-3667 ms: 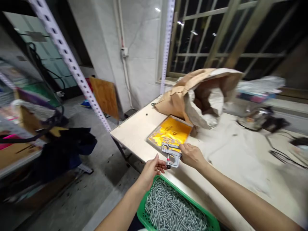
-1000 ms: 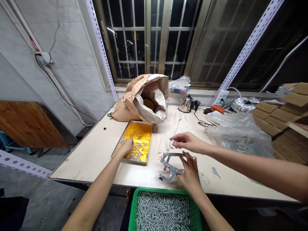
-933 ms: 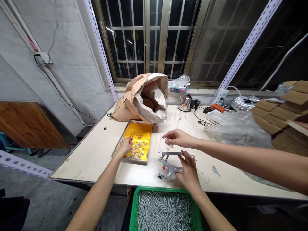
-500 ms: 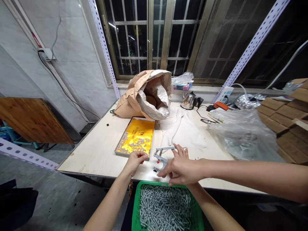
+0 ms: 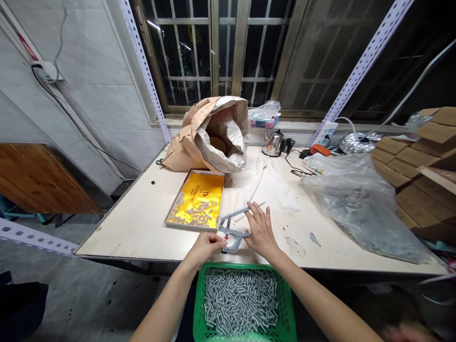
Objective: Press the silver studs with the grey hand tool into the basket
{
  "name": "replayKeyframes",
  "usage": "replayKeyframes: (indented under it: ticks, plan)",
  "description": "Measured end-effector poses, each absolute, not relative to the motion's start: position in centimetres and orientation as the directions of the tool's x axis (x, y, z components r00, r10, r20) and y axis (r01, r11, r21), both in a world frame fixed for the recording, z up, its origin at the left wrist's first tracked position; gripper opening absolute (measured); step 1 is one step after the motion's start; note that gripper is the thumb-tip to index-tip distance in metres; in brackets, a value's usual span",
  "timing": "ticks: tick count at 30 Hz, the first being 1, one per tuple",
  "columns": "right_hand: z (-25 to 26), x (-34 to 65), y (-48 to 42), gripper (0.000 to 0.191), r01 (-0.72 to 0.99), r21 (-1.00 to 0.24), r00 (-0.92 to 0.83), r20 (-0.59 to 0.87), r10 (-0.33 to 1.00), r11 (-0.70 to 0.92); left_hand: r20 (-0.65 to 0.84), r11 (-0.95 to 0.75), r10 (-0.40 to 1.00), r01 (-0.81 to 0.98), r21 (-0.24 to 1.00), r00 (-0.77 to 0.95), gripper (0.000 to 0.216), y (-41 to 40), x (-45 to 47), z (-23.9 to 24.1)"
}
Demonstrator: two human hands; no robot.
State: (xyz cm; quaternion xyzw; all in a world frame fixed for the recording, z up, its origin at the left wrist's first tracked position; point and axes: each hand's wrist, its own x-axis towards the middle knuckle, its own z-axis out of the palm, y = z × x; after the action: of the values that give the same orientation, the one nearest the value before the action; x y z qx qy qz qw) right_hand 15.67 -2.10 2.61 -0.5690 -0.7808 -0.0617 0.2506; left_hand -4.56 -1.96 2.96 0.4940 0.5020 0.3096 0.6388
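My right hand (image 5: 261, 232) holds a pair of grey snap-fastener pliers (image 5: 234, 232) by the handles, which are spread apart. A red part shows inside the jaws, on the left. My left hand (image 5: 205, 248) is closed in a pinch right at the jaws; what its fingertips hold is too small to name. Beyond that hand is a shallow tray (image 5: 192, 228) with a yellow printed bag (image 5: 199, 190) and small silvery metal pieces on it. Below the table edge, a green basket (image 5: 199, 304) is full of similar small metal pieces (image 5: 240, 301).
A large paper sack (image 5: 185, 137) lies open-mouthed behind the tray. White cloth (image 5: 267, 185), a kettle (image 5: 273, 144), glasses (image 5: 302, 173) and a clear plastic bag (image 5: 359, 199) lie to the right, beside stacked cartons (image 5: 399, 156). Another person's blurred hand (image 5: 406, 331) is at bottom right.
Another person's arm, which reached in from the right over the pliers, has withdrawn. My right hand now grips the handles, and the jaws have come close to my left fingertips.
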Motion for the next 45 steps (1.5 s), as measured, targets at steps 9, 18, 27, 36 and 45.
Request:
replayKeyframes:
  ticks: [9,18,27,36,45]
  plan:
    - [2.3,15.2,-3.0,0.076,0.912,-0.157,-0.279,0.439,0.854,0.379,-0.396,0.291,0.797,0.285,0.913,0.456,0.021,-1.6,-4.8,3.4]
    - [1.9,15.2,-3.4,0.075,0.913,-0.165,-0.276,0.42,0.864,0.372,-0.407,0.253,0.759,0.347,0.903,0.507,0.02,-1.5,-5.0,3.6]
    - [2.0,15.2,-3.4,0.076,0.915,-0.2,-0.238,0.436,0.868,0.351,-0.418,0.328,0.757,0.261,0.908,0.502,0.018,-1.8,-5.1,4.2]
    - [2.5,15.5,-2.9,0.044,0.904,-0.207,-0.236,0.489,0.84,0.374,-0.395,0.334,0.777,0.212,0.919,0.49,0.018,-2.0,-5.1,4.3]
    - [2.7,15.8,-2.7,0.038,0.897,-0.234,-0.233,0.471,0.851,0.374,-0.366,0.296,0.798,0.217,0.93,0.479,0.038,-2.2,-5.9,4.5]
